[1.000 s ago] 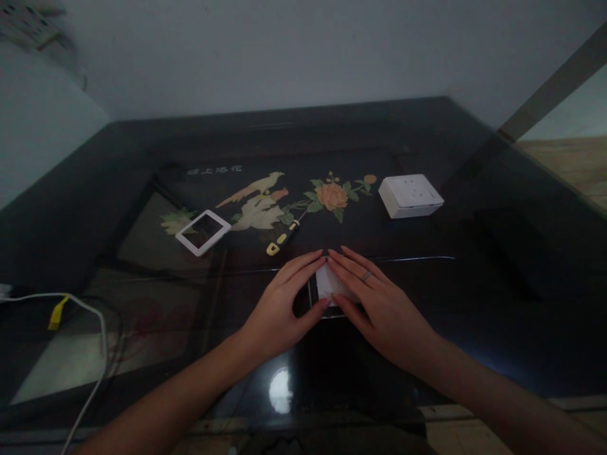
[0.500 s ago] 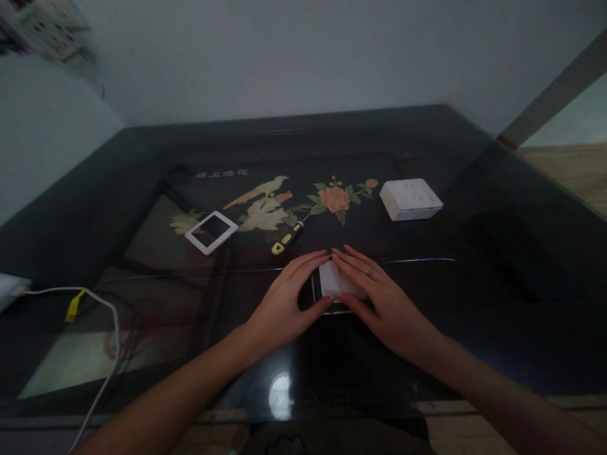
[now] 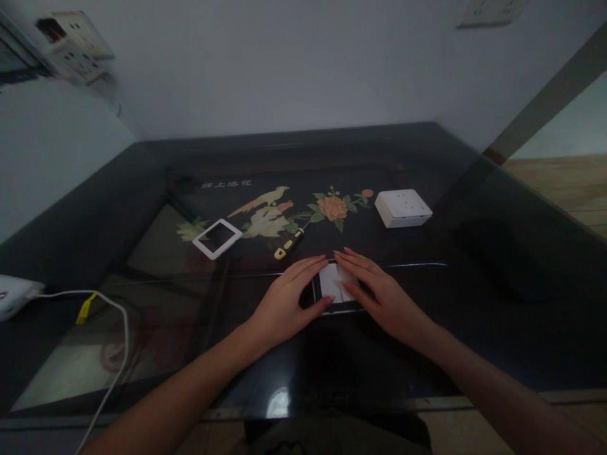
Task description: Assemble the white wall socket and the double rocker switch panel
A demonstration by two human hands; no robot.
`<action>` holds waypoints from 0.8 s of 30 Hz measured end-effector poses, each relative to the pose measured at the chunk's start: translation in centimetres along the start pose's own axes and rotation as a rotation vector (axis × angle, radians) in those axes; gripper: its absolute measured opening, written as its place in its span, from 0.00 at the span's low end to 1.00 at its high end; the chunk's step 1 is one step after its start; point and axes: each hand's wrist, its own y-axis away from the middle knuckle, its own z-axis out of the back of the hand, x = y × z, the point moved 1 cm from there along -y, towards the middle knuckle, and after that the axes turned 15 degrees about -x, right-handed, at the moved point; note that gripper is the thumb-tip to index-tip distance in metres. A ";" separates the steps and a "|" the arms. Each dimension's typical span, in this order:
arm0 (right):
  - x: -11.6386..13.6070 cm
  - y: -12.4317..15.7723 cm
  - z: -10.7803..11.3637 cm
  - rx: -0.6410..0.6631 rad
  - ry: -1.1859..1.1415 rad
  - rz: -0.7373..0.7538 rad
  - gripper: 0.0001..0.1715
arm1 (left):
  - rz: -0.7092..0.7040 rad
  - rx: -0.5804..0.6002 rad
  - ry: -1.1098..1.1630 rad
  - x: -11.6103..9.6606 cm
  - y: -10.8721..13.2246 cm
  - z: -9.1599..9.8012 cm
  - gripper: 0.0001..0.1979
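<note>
A small wall switch (image 3: pixel 331 282) with two white rocker panels and a dark edge lies flat on the table near its front middle. My left hand (image 3: pixel 290 295) is curved round its left side, the fingertips at the far edge and the thumb at the near part. Round the right side, my right hand (image 3: pixel 379 287) rests with fingers on the far edge and thumb over the right panel, covering much of it. Just beyond my left hand lies a black and yellow screwdriver (image 3: pixel 288 245). Farther left is a white square frame (image 3: pixel 195 242), its middle open.
A white socket box (image 3: pixel 404 208) stands at the back right of the dark glossy table (image 3: pixel 284 142). At the left, a white cable (image 3: pixel 126 328) with a yellow tag (image 3: pixel 85 309) runs from a white block (image 3: pixel 16 297). Wall sockets (image 3: pixel 78 47) are at the upper left.
The camera view has shifted slightly. My right thumb has moved a little up and right on the panel, uncovering more of the switch's near edge. Both hands stay round it.
</note>
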 end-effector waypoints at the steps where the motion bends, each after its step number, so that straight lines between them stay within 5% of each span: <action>1: -0.1 0.0 0.0 0.005 0.000 -0.002 0.25 | -0.005 0.002 -0.004 0.0 0.0 0.0 0.25; 8: -1.2 0.0 1.0 0.104 -0.066 -0.015 0.30 | -0.015 0.023 -0.034 -0.1 0.0 0.1 0.26; 24: -1.8 0.0 1.0 0.045 -0.077 0.013 0.30 | -0.068 0.020 -0.033 -0.7 -0.2 0.8 0.28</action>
